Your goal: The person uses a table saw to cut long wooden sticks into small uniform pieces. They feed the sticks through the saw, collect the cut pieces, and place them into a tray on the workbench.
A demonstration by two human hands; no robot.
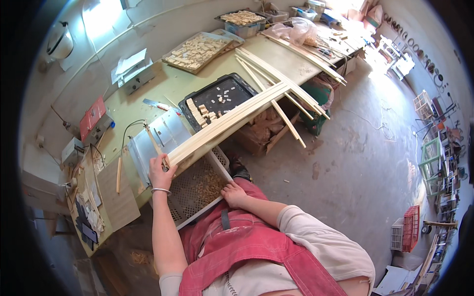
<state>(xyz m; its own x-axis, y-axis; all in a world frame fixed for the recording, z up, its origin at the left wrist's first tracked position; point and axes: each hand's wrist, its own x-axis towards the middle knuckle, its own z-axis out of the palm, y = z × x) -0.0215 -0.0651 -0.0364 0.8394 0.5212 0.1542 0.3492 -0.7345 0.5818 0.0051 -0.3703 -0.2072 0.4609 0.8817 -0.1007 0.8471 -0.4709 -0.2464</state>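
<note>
My left hand (pixel 162 172) is closed around a thin wooden strip (pixel 154 140) that lies across a metal plate (pixel 170 130) at the bench's near edge. Right beside its fingers is the near end of a bundle of long pale wooden strips (pixel 224 126), which slants away along the bench. Low against my lap, my right hand (pixel 234 194) has its fingers curled on the rim of a white plastic crate (pixel 220 166). Many small wood pieces (pixel 210 187) lie in the crate. A black tray (pixel 236 85) behind the bundle holds small wooden blocks (pixel 201 114).
More strips (pixel 291 91) cross the bench and overhang its right edge. A board piled with wood pieces (pixel 197 50) lies at the back. Small electrical boxes (pixel 136 79) line the wall side. Under the bench is a cardboard box (pixel 259 130); stacked crates (pixel 411 229) stand far right.
</note>
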